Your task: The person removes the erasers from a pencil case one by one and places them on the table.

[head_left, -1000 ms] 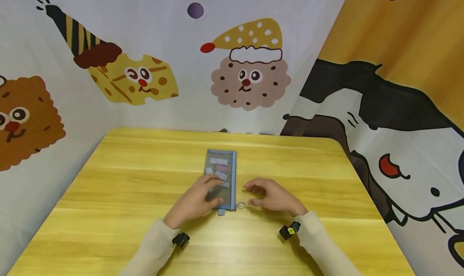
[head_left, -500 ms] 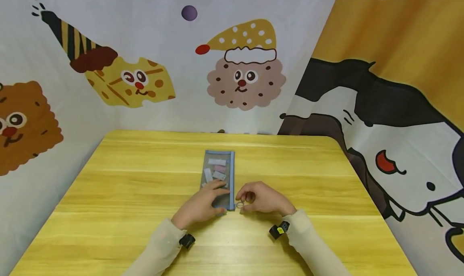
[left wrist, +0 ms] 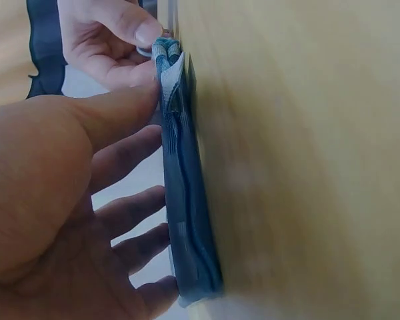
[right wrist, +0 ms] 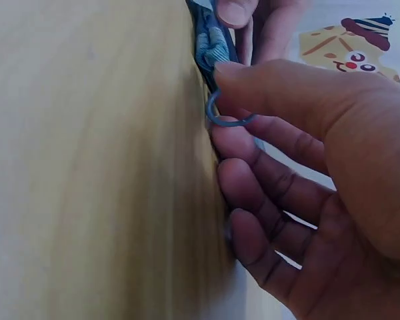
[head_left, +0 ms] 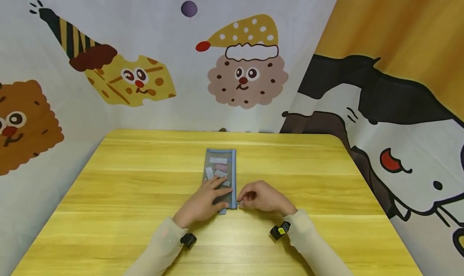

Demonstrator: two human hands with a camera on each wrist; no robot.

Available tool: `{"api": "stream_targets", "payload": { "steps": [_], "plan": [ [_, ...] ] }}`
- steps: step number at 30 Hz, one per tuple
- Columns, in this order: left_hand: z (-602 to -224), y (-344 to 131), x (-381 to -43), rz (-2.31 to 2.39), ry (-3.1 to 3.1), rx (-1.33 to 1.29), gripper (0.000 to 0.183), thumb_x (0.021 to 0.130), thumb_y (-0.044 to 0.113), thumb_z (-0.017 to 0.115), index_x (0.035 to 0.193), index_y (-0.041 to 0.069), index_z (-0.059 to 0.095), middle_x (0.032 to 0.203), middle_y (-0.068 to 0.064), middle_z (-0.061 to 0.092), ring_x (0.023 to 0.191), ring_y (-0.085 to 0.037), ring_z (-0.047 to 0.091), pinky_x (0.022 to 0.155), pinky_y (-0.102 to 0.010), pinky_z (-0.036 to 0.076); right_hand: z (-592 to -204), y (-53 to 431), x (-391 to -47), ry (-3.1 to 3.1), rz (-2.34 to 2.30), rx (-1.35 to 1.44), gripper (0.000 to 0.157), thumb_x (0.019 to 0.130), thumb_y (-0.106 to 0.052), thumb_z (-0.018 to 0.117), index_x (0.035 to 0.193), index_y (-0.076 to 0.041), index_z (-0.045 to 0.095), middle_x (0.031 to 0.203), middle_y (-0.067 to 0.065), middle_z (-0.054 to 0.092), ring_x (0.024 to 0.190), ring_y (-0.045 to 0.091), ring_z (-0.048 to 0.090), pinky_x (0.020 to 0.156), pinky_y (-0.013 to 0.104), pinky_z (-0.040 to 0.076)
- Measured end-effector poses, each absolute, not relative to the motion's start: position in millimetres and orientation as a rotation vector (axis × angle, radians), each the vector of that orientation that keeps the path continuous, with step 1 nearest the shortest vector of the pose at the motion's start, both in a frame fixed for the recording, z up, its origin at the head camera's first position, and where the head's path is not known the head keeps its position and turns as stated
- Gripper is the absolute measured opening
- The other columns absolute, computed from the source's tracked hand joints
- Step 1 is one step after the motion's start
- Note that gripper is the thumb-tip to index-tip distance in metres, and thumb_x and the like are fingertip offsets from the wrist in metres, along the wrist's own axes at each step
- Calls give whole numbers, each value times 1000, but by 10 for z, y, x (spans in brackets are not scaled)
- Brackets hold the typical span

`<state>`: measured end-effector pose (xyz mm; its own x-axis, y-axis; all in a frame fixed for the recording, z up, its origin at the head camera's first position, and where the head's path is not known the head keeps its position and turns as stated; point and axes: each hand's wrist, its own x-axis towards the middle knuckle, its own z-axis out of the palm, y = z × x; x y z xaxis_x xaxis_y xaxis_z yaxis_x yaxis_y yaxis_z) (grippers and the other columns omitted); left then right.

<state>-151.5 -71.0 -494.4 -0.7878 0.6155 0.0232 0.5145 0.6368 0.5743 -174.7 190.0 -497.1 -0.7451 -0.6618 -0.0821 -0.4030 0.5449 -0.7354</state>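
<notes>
A flat zip pouch (head_left: 221, 195) with a blue-grey border and see-through mesh face lies on the table, several small pale pieces and a pink one showing inside. My left hand (head_left: 204, 199) rests on its lower part, fingers spread and fingertips touching it. At the pouch's lower right corner, my right hand (head_left: 264, 197) pinches a thin blue-grey ring (right wrist: 230, 121) between thumb and index finger. In the right wrist view the ring curves out below the thumb. The left wrist view shows the pouch edge-on, with a fabric tab (left wrist: 173, 83) near its end.
The yellow wood-grain table (head_left: 145, 159) extends around the pouch on all sides. Behind it hangs a curtain (head_left: 163, 26) printed with cartoon figures. Each wrist wears a small black camera, one of them the left wrist camera (head_left: 188, 240).
My right hand has moved left to the ring and now pinches it. The left hand has shifted slightly right over the pouch, its fingers more spread. The pouch stays nearly in place.
</notes>
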Motion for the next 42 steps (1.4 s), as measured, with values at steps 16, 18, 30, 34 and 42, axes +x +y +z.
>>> {"api": "stream_targets", "payload": {
  "steps": [16,18,30,34,42],
  "plan": [
    [-4965,-711,-1497,846,2694,895,47,100,30,68,144,17,62,166,-16,34,155,-45,24,124,-67,15,-5014,1854,-1743,2496,-1029,-850,4,94,-23,76,93,-24,80,84,-15,71,69,5,61,64,23,54],
    [-4965,-716,-1495,840,2693,900,47,100,31,68,144,17,62,166,-16,34,155,-45,24,124,-67,15,-5022,1855,-1746,2498,-1035,-848,4,94,-24,77,93,-23,80,86,-15,72,70,5,62,64,23,54],
    [-4921,-726,-1506,823,2693,929,44,99,30,69,141,17,65,165,-16,37,155,-44,26,125,-65,17,-5001,1855,-1746,2542,-1075,-749,8,94,-19,77,95,-25,81,91,-13,74,73,5,65,64,25,55],
    [-4922,-723,-1501,817,2703,924,44,99,30,69,140,17,65,164,-16,37,155,-43,26,125,-65,17,-5013,1848,-1750,2565,-1075,-723,7,94,-20,77,95,-26,81,90,-14,74,72,6,64,63,25,55],
    [-4924,-714,-1496,807,2706,910,42,99,30,69,139,16,66,165,-16,36,155,-44,25,124,-66,17,-5043,1827,-1756,2607,-1127,-675,4,93,-22,77,94,-24,81,89,-14,75,75,5,66,68,25,56]
  ]
}}
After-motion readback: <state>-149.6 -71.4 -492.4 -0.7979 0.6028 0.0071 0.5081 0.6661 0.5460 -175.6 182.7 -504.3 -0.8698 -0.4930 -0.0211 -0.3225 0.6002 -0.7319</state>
